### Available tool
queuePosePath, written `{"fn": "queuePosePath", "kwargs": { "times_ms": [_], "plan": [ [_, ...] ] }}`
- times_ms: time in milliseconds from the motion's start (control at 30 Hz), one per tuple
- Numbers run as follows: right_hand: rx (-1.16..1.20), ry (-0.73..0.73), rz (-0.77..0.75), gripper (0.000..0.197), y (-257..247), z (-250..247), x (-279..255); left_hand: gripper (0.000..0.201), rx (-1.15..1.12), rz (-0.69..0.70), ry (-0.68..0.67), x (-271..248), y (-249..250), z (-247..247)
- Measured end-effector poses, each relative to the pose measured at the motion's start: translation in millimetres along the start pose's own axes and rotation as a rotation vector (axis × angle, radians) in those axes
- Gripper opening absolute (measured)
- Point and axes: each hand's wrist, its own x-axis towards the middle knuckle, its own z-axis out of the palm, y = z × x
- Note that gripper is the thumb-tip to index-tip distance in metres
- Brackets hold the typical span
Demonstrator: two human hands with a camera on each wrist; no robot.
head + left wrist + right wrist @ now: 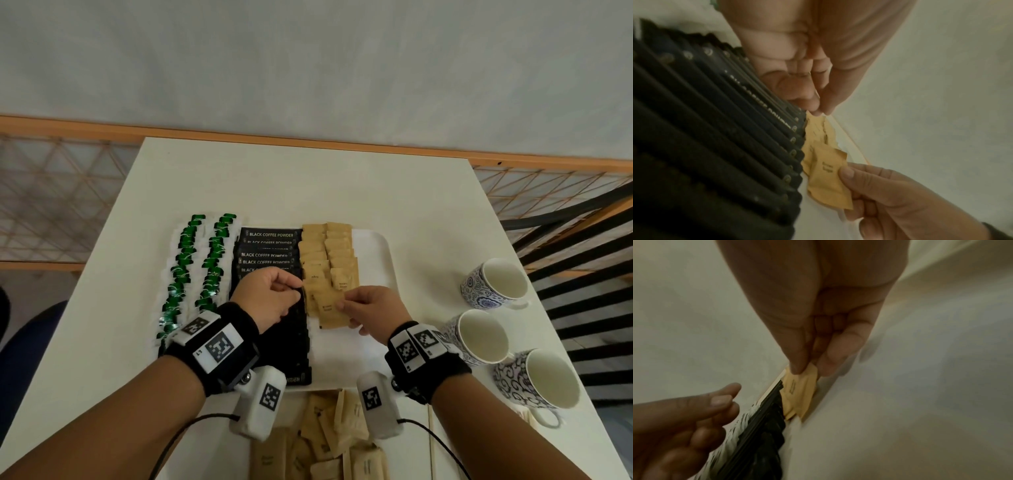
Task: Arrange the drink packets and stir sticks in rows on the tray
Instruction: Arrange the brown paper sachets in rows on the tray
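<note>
A white tray holds two rows of green tea packets, a row of black coffee packets and two columns of brown sugar packets. My right hand pinches a brown sugar packet by its right edge, at the near end of the left brown column. In the right wrist view the thumb and forefinger of the right hand clamp that packet. My left hand hovers over the black packets with its fingers curled. Its fingertips meet beside the brown column, and nothing shows between them.
Loose brown packets lie in a heap at the table's near edge, with a wooden stir stick beside them. Three patterned cups stand along the right side. The tray's right strip is bare.
</note>
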Motion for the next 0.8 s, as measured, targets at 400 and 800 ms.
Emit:
{"fn": "queuePosePath", "kwargs": {
  "times_ms": [400,800],
  "plan": [
    [-0.261,0.154,-0.012,0.022,-10,11,7,0.022,0.616,0.137,-0.007,23,13,2],
    [-0.335,-0.033,-0.106,0.013,-12,17,11,0.026,0.782,0.242,-0.047,55,24,6]
  ]
}}
